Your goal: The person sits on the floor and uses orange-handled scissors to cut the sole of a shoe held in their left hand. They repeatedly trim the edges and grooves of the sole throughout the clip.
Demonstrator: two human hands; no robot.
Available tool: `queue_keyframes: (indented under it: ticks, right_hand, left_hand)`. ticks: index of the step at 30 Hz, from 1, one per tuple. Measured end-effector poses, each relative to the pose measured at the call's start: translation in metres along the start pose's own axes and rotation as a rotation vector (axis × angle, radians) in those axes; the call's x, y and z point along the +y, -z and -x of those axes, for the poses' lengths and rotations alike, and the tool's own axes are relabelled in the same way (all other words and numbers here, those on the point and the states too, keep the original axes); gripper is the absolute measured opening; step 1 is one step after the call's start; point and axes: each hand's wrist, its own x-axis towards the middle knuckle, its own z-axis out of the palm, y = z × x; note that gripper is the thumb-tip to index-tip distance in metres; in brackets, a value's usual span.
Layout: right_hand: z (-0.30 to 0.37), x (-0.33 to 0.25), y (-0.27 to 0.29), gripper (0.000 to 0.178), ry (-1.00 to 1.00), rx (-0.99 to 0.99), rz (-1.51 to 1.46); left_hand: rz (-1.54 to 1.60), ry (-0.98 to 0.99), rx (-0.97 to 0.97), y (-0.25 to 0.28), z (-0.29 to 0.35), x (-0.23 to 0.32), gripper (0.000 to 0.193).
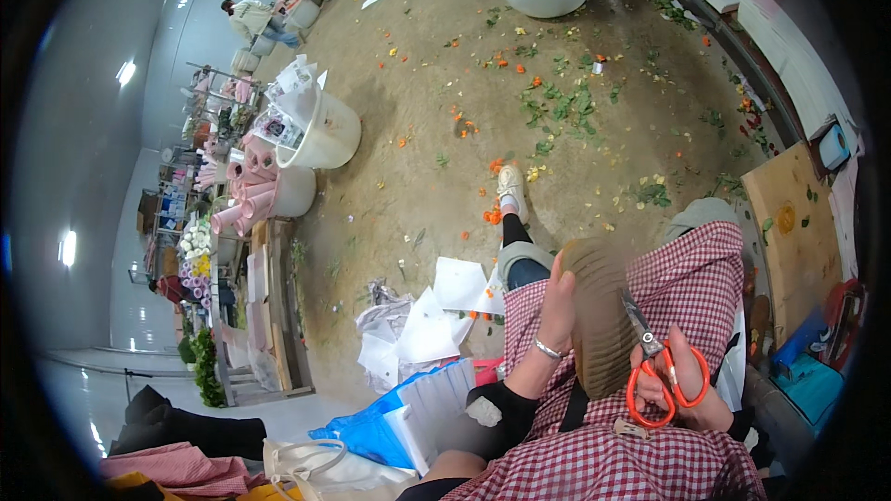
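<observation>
Just left of the scissors (652, 350), a brown ribbed object (601, 315) and the left hand (554, 315) block passage. Ahead of the scissors, open air lies above the checked apron (694, 269). To their right, a wooden board (784, 250) and teal box (806, 394) obstruct.

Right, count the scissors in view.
1: the orange-handled scissors, in the right hand. Others may be hidden in the clutter along the right edge.
</observation>
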Motion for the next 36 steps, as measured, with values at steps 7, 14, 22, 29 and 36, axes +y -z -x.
queue_keyframes:
  ticks: [7, 14, 22, 29, 36]
  right_hand:
    - [-0.005, -0.005, -0.004, 0.073, -0.055, 0.020, 0.176]
    - [-0.002, -0.005, -0.012, 0.069, 0.025, 0.057, 0.203]
    - [0.003, -0.022, -0.018, 0.071, -0.042, 0.052, 0.276]
    - [0.012, -0.041, -0.011, 0.073, -0.157, -0.001, 0.279]
    - [0.015, -0.062, -0.009, 0.073, -0.203, -0.001, 0.441]
  left_hand:
    - [0.135, 0.228, 0.038, 0.023, 0.006, -0.007, 0.074]
    - [0.184, 0.170, -0.040, 0.017, 0.000, -0.006, 0.070]
    - [0.161, 0.154, -0.018, 0.015, 0.001, -0.003, 0.074]
    - [0.190, 0.169, -0.047, 0.017, 0.000, -0.005, 0.076]
    - [0.169, 0.192, -0.085, 0.018, -0.001, -0.005, 0.078]
